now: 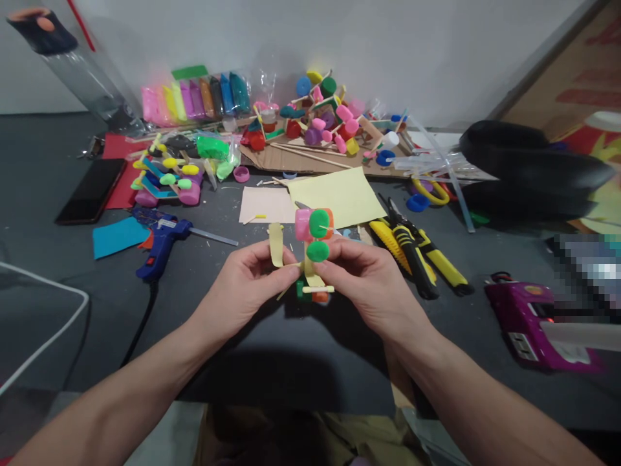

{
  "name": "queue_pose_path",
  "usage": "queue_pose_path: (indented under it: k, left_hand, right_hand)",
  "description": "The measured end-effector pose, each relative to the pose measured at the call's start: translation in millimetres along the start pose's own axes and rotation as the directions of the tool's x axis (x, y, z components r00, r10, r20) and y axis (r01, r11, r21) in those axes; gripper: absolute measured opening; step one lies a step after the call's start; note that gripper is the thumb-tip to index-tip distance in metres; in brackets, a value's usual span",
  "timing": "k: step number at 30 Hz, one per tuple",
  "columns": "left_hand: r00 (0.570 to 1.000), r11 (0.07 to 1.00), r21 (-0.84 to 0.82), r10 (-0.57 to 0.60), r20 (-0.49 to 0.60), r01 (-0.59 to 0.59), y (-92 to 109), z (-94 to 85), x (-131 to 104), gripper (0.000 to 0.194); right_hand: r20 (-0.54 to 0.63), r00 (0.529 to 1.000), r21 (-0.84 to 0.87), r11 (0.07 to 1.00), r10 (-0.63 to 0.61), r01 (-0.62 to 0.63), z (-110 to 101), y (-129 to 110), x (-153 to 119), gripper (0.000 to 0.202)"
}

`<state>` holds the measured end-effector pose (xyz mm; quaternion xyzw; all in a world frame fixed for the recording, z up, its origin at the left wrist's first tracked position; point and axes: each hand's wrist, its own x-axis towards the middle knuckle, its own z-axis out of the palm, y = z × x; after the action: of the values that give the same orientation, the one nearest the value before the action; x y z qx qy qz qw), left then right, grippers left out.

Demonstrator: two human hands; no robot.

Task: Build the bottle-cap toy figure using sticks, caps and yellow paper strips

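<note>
Head: your left hand (242, 278) and right hand (376, 278) both pinched the small craft model (318, 251), dial centre, over the dark tabletop (272, 369). Glue gun (167, 238) at 9 o'clock, pliers (420, 255) at 3, pale wall (388, 52) stood at 12.

Can read no word, brand or number with certainty. Can see slanted red lettering (606, 31) on the brown cardboard sheet (533, 77) at the upper right, cut off by the edge of the view and too blurred to spell out, with fainter red bars (589, 96) lower down. Can pick out a small white rectangular label (166, 224) on the blue plastic glue gun (159, 249), too small to read. Also find a yellowish oval sticker (534, 293) on the glossy magenta plastic box (514, 317), likewise illegible.
</note>
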<state>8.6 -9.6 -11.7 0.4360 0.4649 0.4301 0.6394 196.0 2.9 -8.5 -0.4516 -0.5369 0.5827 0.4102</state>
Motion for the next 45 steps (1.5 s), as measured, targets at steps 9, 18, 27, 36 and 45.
queue_pose_path:
  k: [9,18,27,36,45]
  left_hand:
    - [0.994,0.999,0.024,-0.036,0.103,0.034,0,-7.4,5,0.016]
    - [0.996,0.991,0.105,-0.083,0.04,0.079,2,-11.8,4,0.019]
    - [0.999,0.987,0.162,-0.005,0.047,-0.003,4,-8.0,4,0.015]
    - [0.999,0.967,0.25,0.033,0.034,-0.04,4,-5.9,2,0.022]
    - [0.999,0.984,0.175,-0.029,0.034,0.023,5,-6.3,2,0.014]
  right_hand:
    - [0.022,0.999,-0.021,0.999,-0.043,0.043,3,0,0,0.014]
    - [0.024,0.999,-0.053,0.998,-0.044,0.045,4,1,0,0.015]
    - [0.012,0.998,-0.078,0.995,-0.056,0.057,3,0,0,0.013]
    - [0.019,0.998,-0.104,0.993,-0.052,0.054,6,0,1,0.011]
    - [0.035,0.997,-0.138,0.988,-0.067,0.071,6,2,1,0.011]
